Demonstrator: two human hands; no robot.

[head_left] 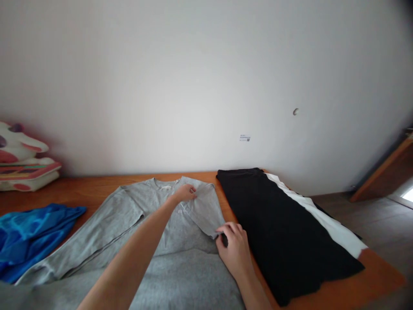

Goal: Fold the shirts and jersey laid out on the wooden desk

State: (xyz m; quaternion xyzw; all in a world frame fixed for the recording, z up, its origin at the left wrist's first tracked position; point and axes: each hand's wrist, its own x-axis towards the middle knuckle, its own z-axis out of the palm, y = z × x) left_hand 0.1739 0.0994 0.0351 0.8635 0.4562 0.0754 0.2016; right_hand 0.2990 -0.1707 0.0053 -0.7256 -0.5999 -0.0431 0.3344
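A grey long-sleeved shirt (171, 241) lies spread on the wooden surface, its neckline toward the wall and one sleeve stretched down to the left. On the right side of its chest, grey sleeve fabric (204, 209) lies folded over. My left hand (185, 193) reaches across the shirt and pinches cloth near the collar, beside the right shoulder. Lower down at the right edge, my right hand (235, 247) holds a corner of the folded fabric between thumb and fingers. The shirt's lower part spreads out of view at the bottom.
Black garments (258, 215) lie flat to the right, with a white one (322, 215) partly under them. A crumpled blue cloth (35, 234) is at left. Behind it stands a cow-shaped toy (27, 165). The wooden surface (93, 185) meets a white wall (180, 86).
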